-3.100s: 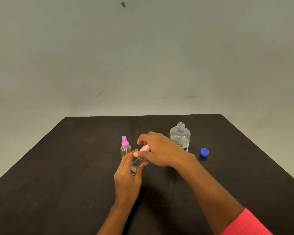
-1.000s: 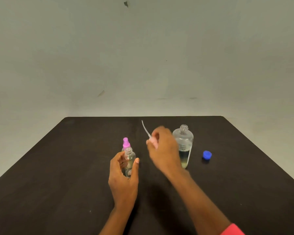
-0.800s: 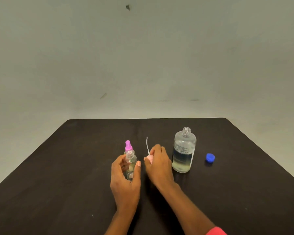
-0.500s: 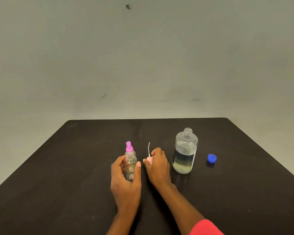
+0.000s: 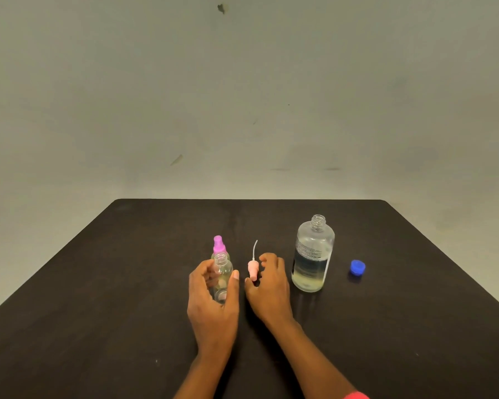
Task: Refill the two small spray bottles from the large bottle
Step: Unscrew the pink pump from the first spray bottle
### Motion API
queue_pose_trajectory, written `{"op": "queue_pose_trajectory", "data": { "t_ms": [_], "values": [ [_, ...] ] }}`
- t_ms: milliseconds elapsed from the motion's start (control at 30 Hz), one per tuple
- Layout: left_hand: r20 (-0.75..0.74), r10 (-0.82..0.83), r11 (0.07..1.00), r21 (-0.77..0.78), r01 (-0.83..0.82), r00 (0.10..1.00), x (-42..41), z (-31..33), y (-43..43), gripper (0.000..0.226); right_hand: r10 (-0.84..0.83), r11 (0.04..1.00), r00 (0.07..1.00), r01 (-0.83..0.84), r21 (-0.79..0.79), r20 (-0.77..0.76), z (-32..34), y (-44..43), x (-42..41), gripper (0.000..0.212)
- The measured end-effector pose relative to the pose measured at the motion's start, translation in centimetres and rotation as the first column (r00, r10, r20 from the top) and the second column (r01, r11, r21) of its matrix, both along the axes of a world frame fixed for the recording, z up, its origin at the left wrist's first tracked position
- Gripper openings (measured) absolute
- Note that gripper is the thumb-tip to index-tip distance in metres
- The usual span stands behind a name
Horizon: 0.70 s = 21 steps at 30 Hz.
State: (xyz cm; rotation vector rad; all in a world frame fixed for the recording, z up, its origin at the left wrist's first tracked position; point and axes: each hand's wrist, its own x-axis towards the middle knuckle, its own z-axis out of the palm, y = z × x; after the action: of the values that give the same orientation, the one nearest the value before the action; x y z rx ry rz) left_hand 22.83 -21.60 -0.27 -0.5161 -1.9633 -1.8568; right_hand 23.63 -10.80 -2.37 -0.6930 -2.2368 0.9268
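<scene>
Where the dark table (image 5: 98, 298) comes nearest the viewer, an open spray bottle (image 5: 221, 272) is held upright by the left hand (image 5: 213, 309). The grip is curled round its clear body, with the thumb laid on the right side and the fingers wrapped on the left. Its threaded neck is left bare above the fingers. Whether its base is set on the table cannot be told.

Directly behind it, and partly hidden by it, a capped spray bottle (image 5: 219, 249) is seen standing with a magenta pump top.

Just to the right, a pink spray head (image 5: 252, 269) is seen upside down, its thin white tube pointed up. The right hand (image 5: 270, 289) is placed close beside it, fingers loosely curled, with the thumb tip near its lower end. Whether this grip is pinched on the spray head or merely spread beside it cannot be told.

Further right, the large bottle (image 5: 313, 254) is stood upright without a cap, apart from the hand, with pale liquid filling roughly its lower third. A blue cap (image 5: 357, 267) is laid on the table to its right, well clear of it.

A red sleeve (image 5: 356, 395) is glimpsed at the bottom edge, and a plain pale wall (image 5: 242, 96) is seen beyond the table.
</scene>
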Motion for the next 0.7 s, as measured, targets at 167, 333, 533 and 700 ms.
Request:
{"op": "queue_pose_trajectory", "data": {
  "t_ms": [167,333,533,700],
  "values": [
    [-0.004,0.009,1.000,-0.011,-0.009,1.000,0.0,0.0,-0.1,0.037,-0.007,1.000,1.000,0.006,-0.019,-0.019,-0.3,0.2,-0.2,0.034],
    [0.001,-0.005,1.000,-0.009,0.005,1.000,0.1,0.1,-0.1,0.037,-0.001,1.000,0.999,0.000,-0.027,-0.044,-0.6,0.4,-0.3,0.036],
    [0.017,-0.014,1.000,-0.012,0.014,1.000,0.0,0.0,-0.1,0.038,-0.064,0.991,0.924,0.013,-0.137,-0.376,0.7,-0.3,0.4,0.023],
    [0.012,-0.034,0.996,-0.078,0.035,0.999,-0.3,-0.4,-0.1,0.044,0.133,0.971,0.802,-0.223,-0.084,-0.583,2.0,-1.2,2.2,0.020]
  ]
}}
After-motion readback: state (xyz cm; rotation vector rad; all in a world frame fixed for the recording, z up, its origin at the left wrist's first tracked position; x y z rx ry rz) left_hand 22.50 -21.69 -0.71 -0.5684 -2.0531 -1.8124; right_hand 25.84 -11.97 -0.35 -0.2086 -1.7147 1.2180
